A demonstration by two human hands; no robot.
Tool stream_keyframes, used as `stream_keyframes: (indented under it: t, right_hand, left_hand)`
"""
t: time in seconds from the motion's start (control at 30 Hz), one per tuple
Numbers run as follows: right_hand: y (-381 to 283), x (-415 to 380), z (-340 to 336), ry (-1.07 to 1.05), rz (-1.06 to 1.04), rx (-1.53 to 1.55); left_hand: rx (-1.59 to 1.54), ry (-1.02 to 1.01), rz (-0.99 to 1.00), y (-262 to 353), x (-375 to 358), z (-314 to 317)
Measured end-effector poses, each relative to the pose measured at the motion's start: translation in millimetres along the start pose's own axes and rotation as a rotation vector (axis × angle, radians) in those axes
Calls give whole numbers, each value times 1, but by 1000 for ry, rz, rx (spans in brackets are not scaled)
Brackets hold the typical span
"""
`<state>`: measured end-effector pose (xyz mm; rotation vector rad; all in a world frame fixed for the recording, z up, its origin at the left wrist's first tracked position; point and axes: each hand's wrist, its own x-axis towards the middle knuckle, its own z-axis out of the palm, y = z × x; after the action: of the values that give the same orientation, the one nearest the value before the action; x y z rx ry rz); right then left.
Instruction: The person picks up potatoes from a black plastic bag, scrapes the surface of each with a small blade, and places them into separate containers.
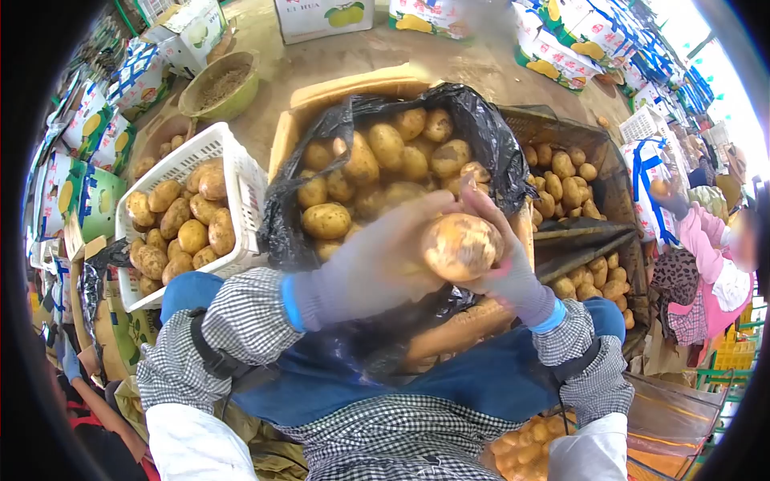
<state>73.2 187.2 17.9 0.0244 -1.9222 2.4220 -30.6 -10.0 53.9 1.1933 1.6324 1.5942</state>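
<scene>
A large potato with brown, scuffed skin is held between my two gloved hands, above the near side of an open box. The fingers of my right hand curl round its right side and underside. My left hand, blurred by motion, lies against its left side with the fingers stretched over it. Beneath and beyond the hands, the cardboard box is lined with a black plastic bag and holds several potatoes.
To the left stands a white plastic crate of potatoes. Dark-lined crates with potatoes stand at the right. A green basin and printed cartons are farther off. A co-worker in pink sits at the right.
</scene>
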Motion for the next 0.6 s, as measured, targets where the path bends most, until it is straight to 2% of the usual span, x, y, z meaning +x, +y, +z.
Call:
stream_keyframes:
  t: [0.03,0.07,0.1,0.17,0.23,0.27,0.3,0.33,0.37,0.4,0.5,0.53,0.57,0.6]
  right_hand:
    - [-5,-1,2,-12,91,102]
    - [-5,-2,3,69,238,121]
    - [-8,-6,5,94,286,222]
    - [-15,-8,2,121,284,321]
    - [-8,-11,-28,128,194,360]
    - [-22,-10,-30,204,80,341]
    - [-35,-13,-45,225,64,484]
    - [-48,-16,-52,226,-28,558]
    - [-63,-28,-63,256,-151,598]
    - [-73,-42,-82,321,-265,619]
    - [-131,-117,-141,593,-518,573]
    - [-157,-159,-158,735,-678,483]
    - [-181,-189,-169,843,-821,414]
    - [-213,-216,-169,916,-844,199]
  left_hand:
    - [-96,19,-107,-3,-1,-4]
    - [-178,44,-224,-5,-3,-13]
    - [-274,63,-329,-9,1,-21]
    - [-377,152,-164,-6,16,-53]
    - [-72,321,-118,-22,26,-89]
    - [116,302,-123,-48,20,-102]
    - [297,266,-106,-72,20,-117]
    - [604,76,-343,-78,15,-123]
    - [790,-53,-348,-73,5,-112]
    - [951,-175,-317,-97,-7,-114]
    - [1340,-410,-237,-212,-39,-143]
    - [1369,-476,-421,-185,-27,-126]
    - [1393,-519,-487,-167,-19,-114]
    - [1444,-567,-422,-167,-5,-106]
